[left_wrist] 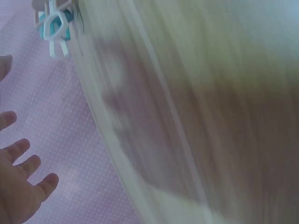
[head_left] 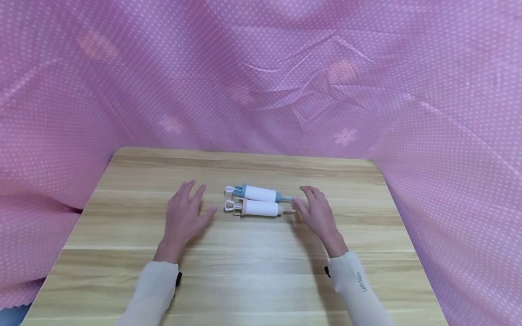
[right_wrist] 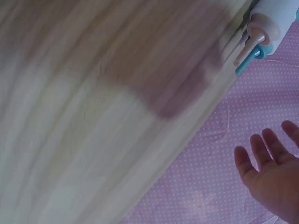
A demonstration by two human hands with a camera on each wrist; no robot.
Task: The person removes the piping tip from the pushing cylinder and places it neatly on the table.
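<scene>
Two plunger syringes lie side by side on the wooden table. The farther, a blue-and-white syringe (head_left: pixel 261 194), has a blue collar and a thin blue nozzle; the nearer, a beige-and-white syringe (head_left: pixel 262 208), has a pale beige collar and nozzle. Both ring handles point left. My left hand (head_left: pixel 185 217) is left of the handles, fingers spread and holding nothing. At the nozzle end my right hand (head_left: pixel 318 213) hovers with loosely bent fingers, its thumb overlapping the blue tip in the head view. The left wrist view catches the white ring handle (left_wrist: pixel 56 25); the right wrist view, the beige nozzle (right_wrist: pixel 250 46).
The light wood table (head_left: pixel 244 271) has rounded far corners. A pink polka-dotted cloth (head_left: pixel 261 90) hangs behind it and along both sides. Hand shadows fall across the tabletop.
</scene>
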